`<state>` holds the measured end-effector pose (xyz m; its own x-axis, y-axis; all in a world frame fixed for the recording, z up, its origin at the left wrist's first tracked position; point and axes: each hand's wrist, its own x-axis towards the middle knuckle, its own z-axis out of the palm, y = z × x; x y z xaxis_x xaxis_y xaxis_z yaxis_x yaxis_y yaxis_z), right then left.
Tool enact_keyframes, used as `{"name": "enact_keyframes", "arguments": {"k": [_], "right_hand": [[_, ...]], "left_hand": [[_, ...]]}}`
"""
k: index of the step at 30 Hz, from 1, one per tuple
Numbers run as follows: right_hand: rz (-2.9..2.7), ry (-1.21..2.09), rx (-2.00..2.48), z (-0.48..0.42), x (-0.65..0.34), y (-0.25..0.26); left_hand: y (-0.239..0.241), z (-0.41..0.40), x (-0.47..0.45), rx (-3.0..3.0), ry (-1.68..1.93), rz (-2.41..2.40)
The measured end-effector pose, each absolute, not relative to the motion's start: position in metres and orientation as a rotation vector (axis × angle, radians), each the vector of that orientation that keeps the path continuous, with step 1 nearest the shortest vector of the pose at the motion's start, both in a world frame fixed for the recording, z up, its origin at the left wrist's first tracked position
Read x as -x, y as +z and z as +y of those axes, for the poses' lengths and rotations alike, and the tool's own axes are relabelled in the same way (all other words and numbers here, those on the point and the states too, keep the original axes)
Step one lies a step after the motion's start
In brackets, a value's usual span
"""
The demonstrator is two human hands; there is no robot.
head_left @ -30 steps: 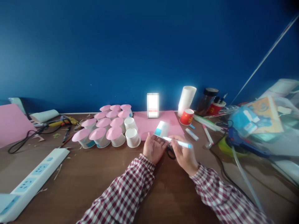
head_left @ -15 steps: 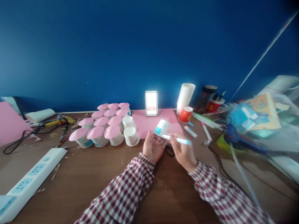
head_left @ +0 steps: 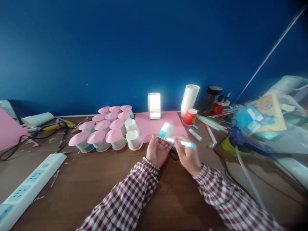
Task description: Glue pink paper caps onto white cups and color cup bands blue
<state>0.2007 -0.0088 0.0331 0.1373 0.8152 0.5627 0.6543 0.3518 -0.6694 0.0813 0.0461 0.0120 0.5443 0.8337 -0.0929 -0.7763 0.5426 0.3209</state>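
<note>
My left hand [head_left: 158, 151], palm up, holds a small white paper cup [head_left: 166, 130] with a blue area painted or printed near its rim. The cup is tilted, and my fingertips are partly hidden behind it. A white marker with a light-blue end [head_left: 184, 143] is gripped in my right hand [head_left: 189, 157], its tip pointing left at the cup's lower edge. Whether the tip touches the cup I cannot tell. A black loop, like a scissors handle [head_left: 174, 154], shows between my hands. Behind the cup lies a sheet of pink paper [head_left: 145, 126].
Left stand rows of upturned cups with pink discs on top [head_left: 115, 136], beside two plain white cups [head_left: 133, 140]. A power strip [head_left: 31, 183] lies front left. Right are a red cup [head_left: 190, 117], stacked cups [head_left: 190, 99], a glue gun [head_left: 250, 142] and cables.
The view has shifted slightly, so most things sit a little further left. Both hands keep their hold on the cup and the marker, with hardly any movement.
</note>
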Motion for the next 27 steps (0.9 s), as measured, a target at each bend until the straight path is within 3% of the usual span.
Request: {"name": "enact_keyframes", "arguments": {"k": [27], "right_hand": [[-1.484,0.202,1.291,-0.0094,-0.2013,0.0329]], "left_hand": [[0.0123,0.046,-0.0805,-0.255,0.951,0.313]]}}
